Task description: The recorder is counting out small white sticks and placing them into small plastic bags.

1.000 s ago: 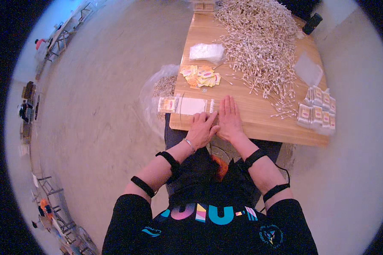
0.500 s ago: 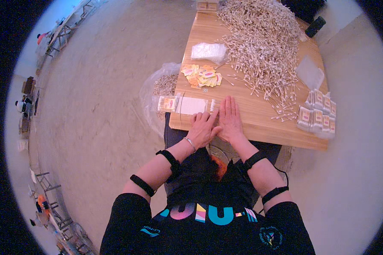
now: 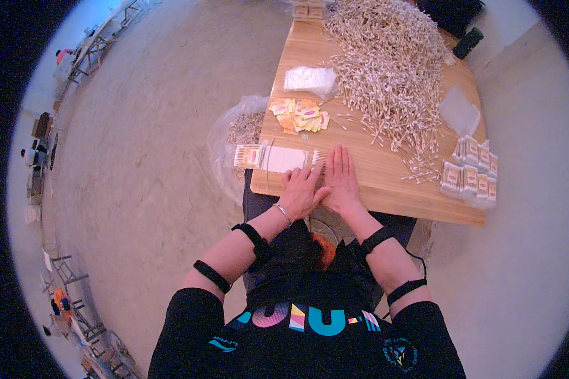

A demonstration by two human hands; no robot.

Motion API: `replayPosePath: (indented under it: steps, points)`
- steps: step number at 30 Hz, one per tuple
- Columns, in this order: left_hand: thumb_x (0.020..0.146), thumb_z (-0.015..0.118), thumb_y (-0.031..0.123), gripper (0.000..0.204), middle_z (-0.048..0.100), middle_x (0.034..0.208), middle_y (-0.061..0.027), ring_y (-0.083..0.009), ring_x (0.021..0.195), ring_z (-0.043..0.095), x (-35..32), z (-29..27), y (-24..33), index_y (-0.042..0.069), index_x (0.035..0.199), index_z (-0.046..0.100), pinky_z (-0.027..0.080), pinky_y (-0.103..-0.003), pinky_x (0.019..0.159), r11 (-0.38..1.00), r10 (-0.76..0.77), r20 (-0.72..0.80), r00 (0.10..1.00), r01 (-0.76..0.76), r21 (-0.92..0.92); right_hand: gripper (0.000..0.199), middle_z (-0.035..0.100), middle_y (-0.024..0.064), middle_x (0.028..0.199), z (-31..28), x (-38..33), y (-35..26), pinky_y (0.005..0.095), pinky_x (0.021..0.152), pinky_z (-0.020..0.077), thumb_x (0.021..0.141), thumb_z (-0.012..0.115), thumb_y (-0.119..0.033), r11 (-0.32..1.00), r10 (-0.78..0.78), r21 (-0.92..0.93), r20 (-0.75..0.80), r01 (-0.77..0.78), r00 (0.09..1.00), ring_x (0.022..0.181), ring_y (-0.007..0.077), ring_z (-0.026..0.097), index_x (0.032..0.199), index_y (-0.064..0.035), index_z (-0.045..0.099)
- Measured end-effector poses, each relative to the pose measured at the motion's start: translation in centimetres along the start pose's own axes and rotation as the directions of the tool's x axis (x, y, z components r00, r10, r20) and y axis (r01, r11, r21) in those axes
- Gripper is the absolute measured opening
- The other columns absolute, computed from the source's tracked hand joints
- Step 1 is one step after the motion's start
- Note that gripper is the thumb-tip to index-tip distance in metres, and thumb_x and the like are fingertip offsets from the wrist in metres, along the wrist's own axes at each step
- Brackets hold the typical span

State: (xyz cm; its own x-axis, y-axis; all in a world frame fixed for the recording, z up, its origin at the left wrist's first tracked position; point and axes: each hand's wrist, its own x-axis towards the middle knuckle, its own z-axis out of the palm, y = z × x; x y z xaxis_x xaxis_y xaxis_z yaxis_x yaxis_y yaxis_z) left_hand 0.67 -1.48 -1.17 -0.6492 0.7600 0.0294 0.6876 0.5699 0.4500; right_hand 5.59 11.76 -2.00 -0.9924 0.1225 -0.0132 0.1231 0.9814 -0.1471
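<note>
Left hand (image 3: pixel 301 192) and right hand (image 3: pixel 341 183) meet at a small row of swabs (image 3: pixel 318 156) on the near part of the surface (image 3: pixel 392 186).
A filled swab packet (image 3: pixel 248 156) sits at the left edge, then a white rectangle (image 3: pixel 287 159), with yellow cards (image 3: pixel 306 112) farther back; the left hand's fingers spread loosely by the row's near end, gripping nothing visible; the right hand's, straight and together, lie flat along its right side; rightward, a swab pile (image 3: pixel 392 82) far, packed bundles (image 3: pixel 469 177) near.
</note>
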Motion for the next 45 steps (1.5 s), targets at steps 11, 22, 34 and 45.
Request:
replayPosePath:
  steps: [11, 22, 34, 45]
  points:
    - [0.082, 0.052, 0.038, 0.056, 0.052, 0.098, -0.0128, -0.0288, 0.095, 0.047, 0.4, -0.2, -0.1, 0.009, 0.128, 0.040, 0.030, -0.042, 0.085, 0.999, 0.003, 0.017, 1.000, -0.002, -0.047, 0.083, 0.008, 0.0249, 0.144, -0.3, 0.0, -0.1, 0.0433, 0.111, 0.0054, 0.075, 0.051, -0.034, 1.000, 0.028, -0.008, 0.037, -0.028, 0.999, 0.135, 0.0366, 0.005, 0.136, 0.0083, 0.013]
    - [0.084, 0.048, 0.041, 0.057, 0.056, 0.104, -0.0145, -0.0300, 0.097, 0.051, 1.3, -0.5, 0.0, 0.009, 0.130, 0.037, 0.031, -0.044, 0.084, 0.998, -0.036, 0.058, 0.998, 0.039, -0.046, 0.078, 0.006, 0.0237, 0.145, -0.3, 0.2, -0.3, 0.0424, 0.111, 0.0025, 0.079, 0.044, -0.033, 0.999, 0.054, -0.003, 0.069, -0.053, 0.996, 0.136, 0.0356, 0.002, 0.137, 0.0076, 0.011]
    - [0.087, 0.044, 0.040, 0.054, 0.058, 0.108, -0.0141, -0.0306, 0.097, 0.054, 2.1, -0.9, -0.2, 0.010, 0.131, 0.036, 0.033, -0.047, 0.084, 0.994, -0.074, 0.140, 0.987, 0.085, -0.072, 0.077, 0.008, 0.0237, 0.145, 0.1, 0.2, -0.3, 0.0430, 0.111, 0.0031, 0.080, 0.043, -0.037, 0.998, 0.061, 0.028, 0.049, -0.062, 0.997, 0.136, 0.0353, 0.003, 0.136, 0.0072, 0.015]
    - [0.084, 0.047, 0.021, 0.050, 0.061, 0.096, -0.0117, -0.0277, 0.091, 0.056, 2.4, -0.7, -0.1, 0.011, 0.131, 0.034, 0.033, -0.045, 0.078, 0.995, -0.055, 0.101, 0.993, 0.063, -0.081, 0.080, 0.009, 0.0264, 0.143, 0.6, 0.2, 0.0, 0.0440, 0.111, 0.0067, 0.077, 0.051, -0.035, 0.999, 0.039, 0.032, -0.018, -0.038, 0.999, 0.135, 0.0375, 0.006, 0.134, 0.0098, 0.018]
